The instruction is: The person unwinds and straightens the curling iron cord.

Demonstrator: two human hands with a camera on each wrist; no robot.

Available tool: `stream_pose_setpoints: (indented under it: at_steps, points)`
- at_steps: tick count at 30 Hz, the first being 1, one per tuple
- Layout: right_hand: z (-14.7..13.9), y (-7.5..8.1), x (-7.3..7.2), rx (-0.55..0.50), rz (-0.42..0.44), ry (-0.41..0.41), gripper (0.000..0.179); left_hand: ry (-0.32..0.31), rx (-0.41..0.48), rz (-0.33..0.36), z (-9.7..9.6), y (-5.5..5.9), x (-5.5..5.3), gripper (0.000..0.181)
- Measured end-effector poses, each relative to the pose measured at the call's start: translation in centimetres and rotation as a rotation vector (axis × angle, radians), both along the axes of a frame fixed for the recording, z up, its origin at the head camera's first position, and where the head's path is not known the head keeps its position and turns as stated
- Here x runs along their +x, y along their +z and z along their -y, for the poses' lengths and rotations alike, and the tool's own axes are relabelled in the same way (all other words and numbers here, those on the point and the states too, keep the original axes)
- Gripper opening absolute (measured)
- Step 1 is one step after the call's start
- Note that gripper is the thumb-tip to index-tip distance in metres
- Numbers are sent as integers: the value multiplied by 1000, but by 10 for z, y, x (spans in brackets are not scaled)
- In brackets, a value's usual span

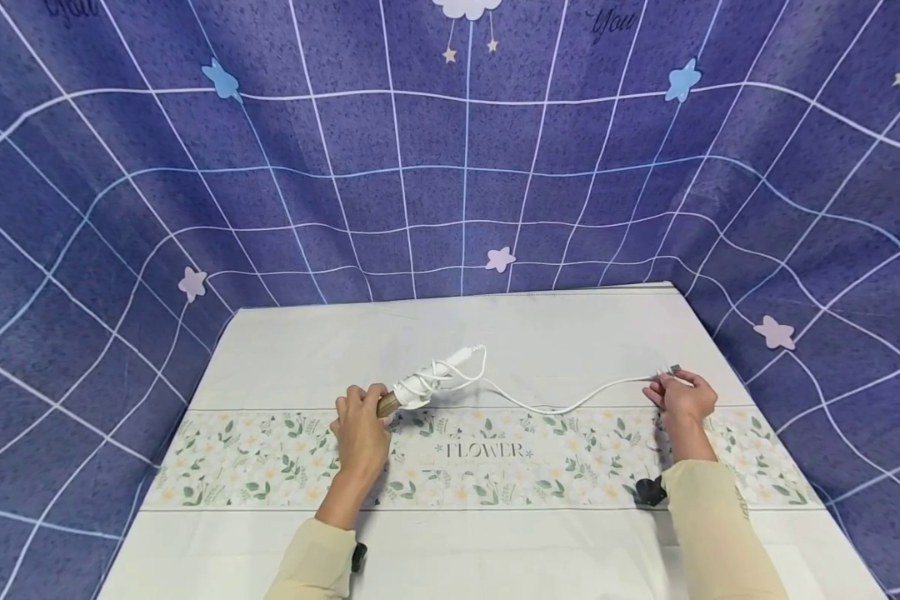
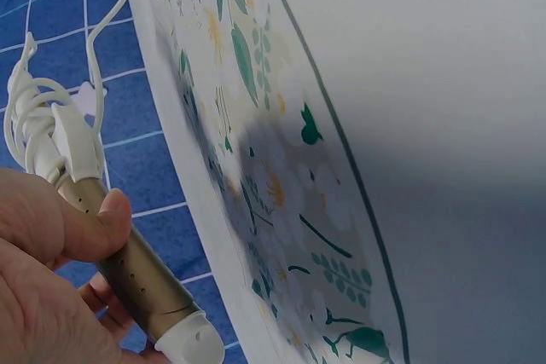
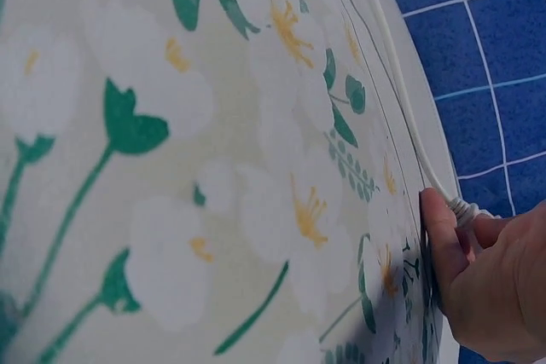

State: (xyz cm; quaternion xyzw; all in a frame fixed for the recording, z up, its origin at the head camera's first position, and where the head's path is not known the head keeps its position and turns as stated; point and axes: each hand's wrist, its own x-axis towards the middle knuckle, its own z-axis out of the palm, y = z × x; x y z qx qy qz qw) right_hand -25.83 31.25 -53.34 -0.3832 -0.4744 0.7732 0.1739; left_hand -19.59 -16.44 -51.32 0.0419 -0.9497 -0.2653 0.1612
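Observation:
My left hand (image 1: 363, 435) grips a curling iron (image 2: 147, 283) by its gold, perforated barrel, which ends in a white cap. The thumb lies along the barrel in the left wrist view. Loops of white cord (image 1: 429, 380) are wound around the iron's white handle, which points away to the upper right. From these loops a free length of cord (image 1: 547, 412) sags across to the right. At its far end my right hand (image 1: 687, 402) pinches the plug (image 1: 673, 370), whose metal tip shows beyond the fingertips. In the right wrist view the fingers hide most of the plug.
A white table cover (image 1: 495, 546) with a floral band and the word FLOWER lies under both hands. Blue gridded curtains (image 1: 435, 192) with stars enclose the table at the back and sides. A small black object (image 1: 650, 492) is beside the right sleeve.

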Motion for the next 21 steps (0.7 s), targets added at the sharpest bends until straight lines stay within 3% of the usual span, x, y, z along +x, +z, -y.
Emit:
stream_pose_setpoints:
  at_steps: [3, 7, 10, 16, 21]
  points:
    - [1, 0, 0, 29, 23, 12, 32, -2, 3, 10, 0, 1, 0, 44]
    - [5, 4, 0, 95, 59, 29, 60, -1, 3, 20, 0, 1, 0, 44]
    - [7, 8, -1, 179, 75, 37, 70, -2, 4, 23, 0, 1, -1, 44]
    - [15, 14, -4, 356, 55, 47, 55, -6, 14, 12, 0, 1, -1, 44]
    - [29, 24, -4, 348, -62, 89, 29, -6, 17, -14, -2, 1, -1, 44]
